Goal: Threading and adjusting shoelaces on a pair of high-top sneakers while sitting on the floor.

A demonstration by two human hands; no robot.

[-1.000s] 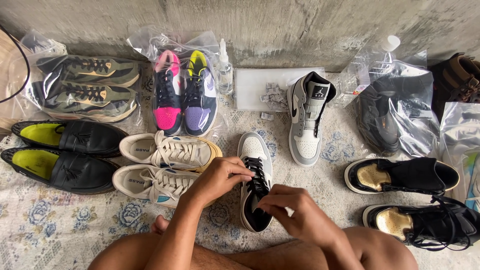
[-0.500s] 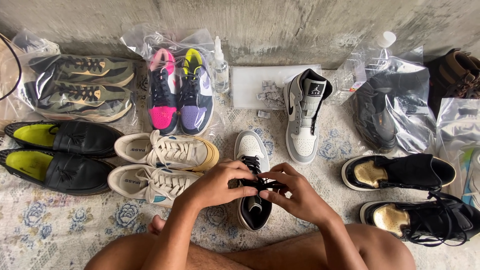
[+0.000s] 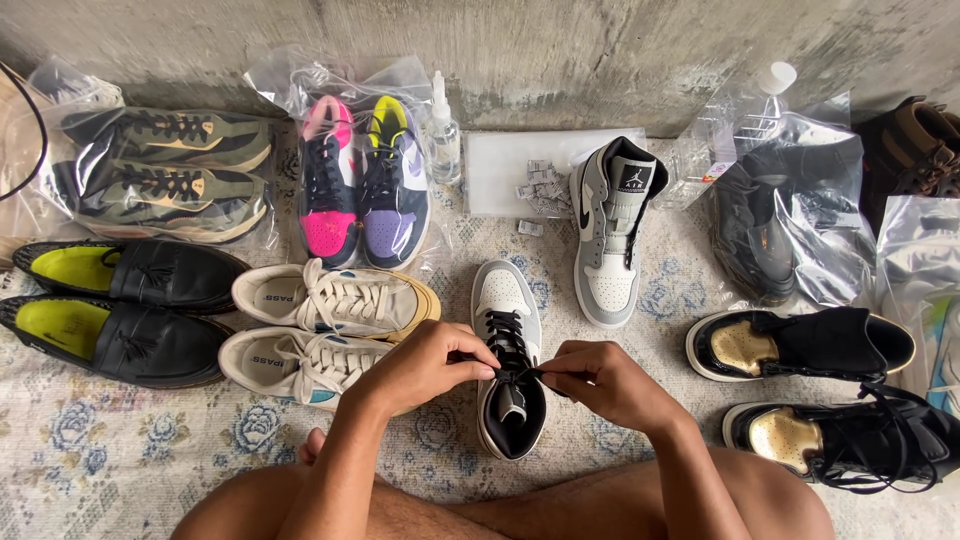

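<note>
Your left hand and right hand covered the lace ends on the grey-white sneaker. The brown shoe and bagged shoe ran off the right edge.

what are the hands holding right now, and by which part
Both the left hand and right hand pinch the black laces of the grey-and-white high-top sneaker, near the upper eyelets.

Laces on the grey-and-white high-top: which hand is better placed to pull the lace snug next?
Slightly the right hand: its fingertips pinch the black lace to one side of the sneaker. The left hand grips the same crossing, so it's close.
</note>
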